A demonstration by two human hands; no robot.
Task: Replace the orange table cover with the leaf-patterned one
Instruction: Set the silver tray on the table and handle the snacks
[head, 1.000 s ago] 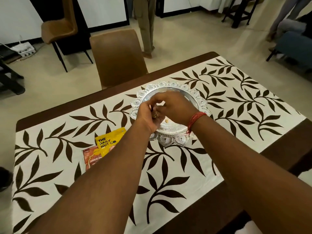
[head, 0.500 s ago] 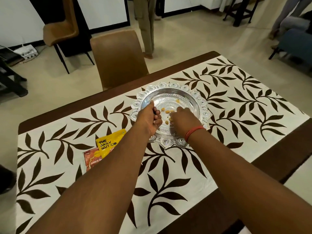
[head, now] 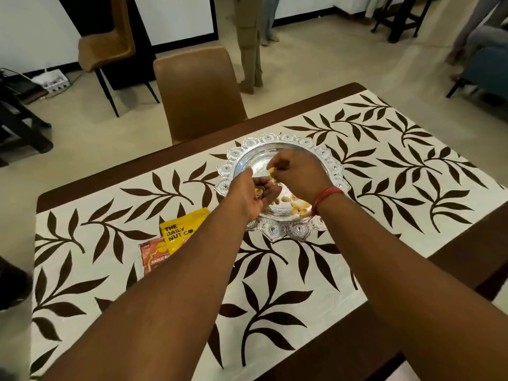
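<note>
The leaf-patterned cover (head: 343,188) was seen already spread flat over the table (head: 467,257); no orange cover was in view. It was judged thin, soft, light cloth, prob. best taken at corners or edges. It lay under both hands, running from 8 to 2 o'clock. The left hand (head: 254,192) was cupped, holding nuts; the right hand (head: 298,174) was pinching one nut above the silver tray (head: 334,171), w/ snack packets (head: 176,240) at 8 o'clock.
</note>
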